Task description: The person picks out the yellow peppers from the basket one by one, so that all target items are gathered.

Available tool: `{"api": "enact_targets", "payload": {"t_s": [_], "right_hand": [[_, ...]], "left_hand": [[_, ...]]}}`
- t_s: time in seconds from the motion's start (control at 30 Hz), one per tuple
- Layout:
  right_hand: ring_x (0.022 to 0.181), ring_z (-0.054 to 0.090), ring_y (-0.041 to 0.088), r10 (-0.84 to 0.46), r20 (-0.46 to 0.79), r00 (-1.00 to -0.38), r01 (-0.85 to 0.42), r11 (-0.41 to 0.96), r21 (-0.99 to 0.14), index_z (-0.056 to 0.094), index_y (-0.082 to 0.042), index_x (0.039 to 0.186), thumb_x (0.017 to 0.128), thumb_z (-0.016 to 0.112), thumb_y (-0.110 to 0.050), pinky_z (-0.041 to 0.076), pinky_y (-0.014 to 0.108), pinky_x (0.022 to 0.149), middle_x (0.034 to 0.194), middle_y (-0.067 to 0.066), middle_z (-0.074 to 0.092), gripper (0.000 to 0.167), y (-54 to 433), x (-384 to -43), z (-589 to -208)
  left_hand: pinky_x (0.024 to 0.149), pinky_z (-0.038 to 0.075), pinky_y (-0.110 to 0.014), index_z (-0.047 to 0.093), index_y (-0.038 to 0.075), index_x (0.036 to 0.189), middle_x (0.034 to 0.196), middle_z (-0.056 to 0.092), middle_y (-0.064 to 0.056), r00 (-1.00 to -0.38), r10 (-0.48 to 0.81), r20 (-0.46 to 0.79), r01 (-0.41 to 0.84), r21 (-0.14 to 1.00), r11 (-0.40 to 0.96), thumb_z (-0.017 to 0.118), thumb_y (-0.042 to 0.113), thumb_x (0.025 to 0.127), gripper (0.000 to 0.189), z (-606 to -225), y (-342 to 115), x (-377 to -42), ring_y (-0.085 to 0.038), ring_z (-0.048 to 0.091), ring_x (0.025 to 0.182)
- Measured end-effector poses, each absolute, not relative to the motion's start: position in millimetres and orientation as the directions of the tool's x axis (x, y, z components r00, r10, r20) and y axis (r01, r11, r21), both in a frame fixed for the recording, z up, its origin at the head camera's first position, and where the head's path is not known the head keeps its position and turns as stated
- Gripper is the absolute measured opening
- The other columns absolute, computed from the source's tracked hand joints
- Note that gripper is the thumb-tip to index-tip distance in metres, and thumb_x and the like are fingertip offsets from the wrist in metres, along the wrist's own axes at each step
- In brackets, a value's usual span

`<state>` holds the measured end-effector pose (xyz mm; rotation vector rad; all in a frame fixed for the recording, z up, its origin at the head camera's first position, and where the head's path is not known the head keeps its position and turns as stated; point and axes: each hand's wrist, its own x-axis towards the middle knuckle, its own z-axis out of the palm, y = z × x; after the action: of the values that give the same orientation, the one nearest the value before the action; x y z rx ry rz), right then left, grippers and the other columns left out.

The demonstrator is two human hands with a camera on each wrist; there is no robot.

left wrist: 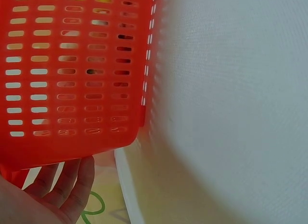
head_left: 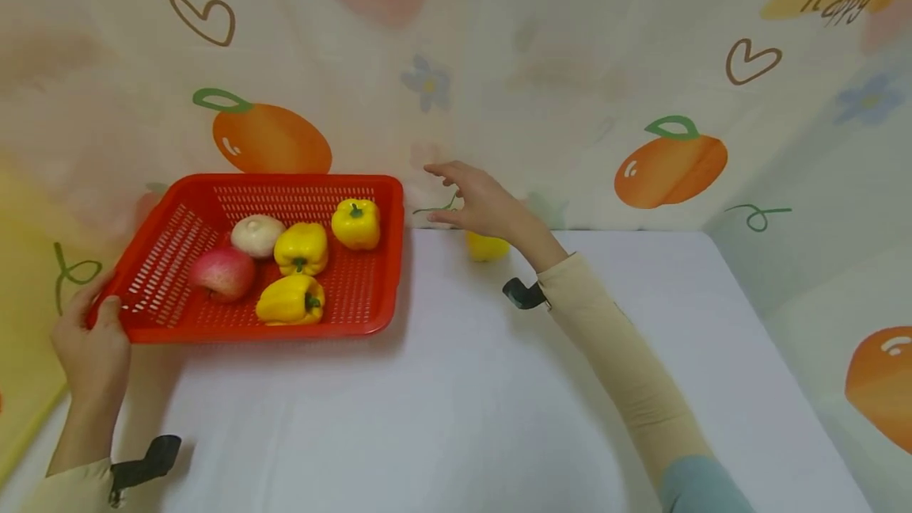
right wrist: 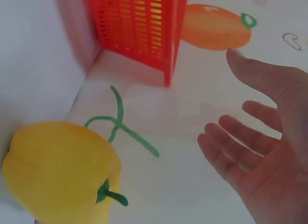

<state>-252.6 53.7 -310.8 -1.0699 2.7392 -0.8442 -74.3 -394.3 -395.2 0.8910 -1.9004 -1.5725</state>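
My left hand (head_left: 93, 351) grips the left end of a red plastic basket (head_left: 249, 332), thumb over the rim; its fingers also show below the slotted wall in the left wrist view. Inside lie a pinkish-red round fruit (head_left: 222, 274), a white bulb (head_left: 257, 236) and three yellow bell peppers (head_left: 356, 224). To the right of the basket, my right hand (head_left: 479, 200) is in the air with fingers spread apart, holding nothing. Another yellow bell pepper (right wrist: 62, 171) sits on the table by the back wall, partly hidden by that hand in the head view.
A white-covered table (head_left: 442, 418) extends in front of the basket and to the right. Its back edge meets a wall covering (head_left: 541, 101) printed with oranges, hearts and flowers. Another printed wall stands at the right side.
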Motion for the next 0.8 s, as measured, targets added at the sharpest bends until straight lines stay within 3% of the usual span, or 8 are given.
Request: {"api": "enact_targets", "payload": {"t_s": [0.17,0.37,0.63,0.8], "right_hand": [[0.126,0.049,0.030,-0.611,0.159,-0.776,-0.587,0.605,-0.539,0.044,-0.005,0.145,0.086,0.076,-0.028,0.044,0.037,0.103,0.145,0.010,0.048,0.072,42,-250,-313],[0.128,0.047,0.030,-0.632,0.125,-0.765,-0.575,0.582,-0.575,0.044,-0.006,0.146,0.087,0.075,-0.024,0.044,0.034,0.103,0.148,0.008,0.045,0.069,23,-249,-316],[0.128,0.047,0.030,-0.665,0.137,-0.734,-0.567,0.490,-0.662,0.045,-0.001,0.144,0.086,0.076,-0.022,0.043,0.037,0.104,0.142,0.015,0.049,0.069,-2,-246,-322],[0.129,0.047,0.024,-0.669,0.134,-0.731,-0.583,0.510,-0.633,0.047,-0.003,0.143,0.085,0.077,-0.023,0.040,0.031,0.107,0.143,0.012,0.050,0.069,-18,-248,-331]], "left_hand": [[0.077,0.043,-0.004,0.061,0.021,0.135,0.131,0.056,0.003,-0.669,-0.743,0.019,-0.149,0.976,0.159,0.044,0.006,0.101,0.041,-399,-395,-71,-0.002,0.052,0.103],[0.087,0.040,-0.004,0.056,0.025,0.140,0.134,0.053,0.005,-0.673,-0.739,0.019,-0.229,0.945,0.233,0.040,0.010,0.103,0.043,-398,-396,-70,-0.001,0.050,0.108],[0.088,0.039,-0.003,0.057,0.023,0.138,0.137,0.053,0.004,-0.669,-0.743,0.001,-0.170,0.973,0.155,0.040,0.008,0.103,0.043,-399,-397,-69,-0.004,0.050,0.112],[0.086,0.040,-0.003,0.059,0.022,0.137,0.136,0.054,0.003,-0.673,-0.739,0.008,-0.125,0.984,0.125,0.041,0.008,0.102,0.042,-400,-396,-70,-0.003,0.051,0.111]]}}
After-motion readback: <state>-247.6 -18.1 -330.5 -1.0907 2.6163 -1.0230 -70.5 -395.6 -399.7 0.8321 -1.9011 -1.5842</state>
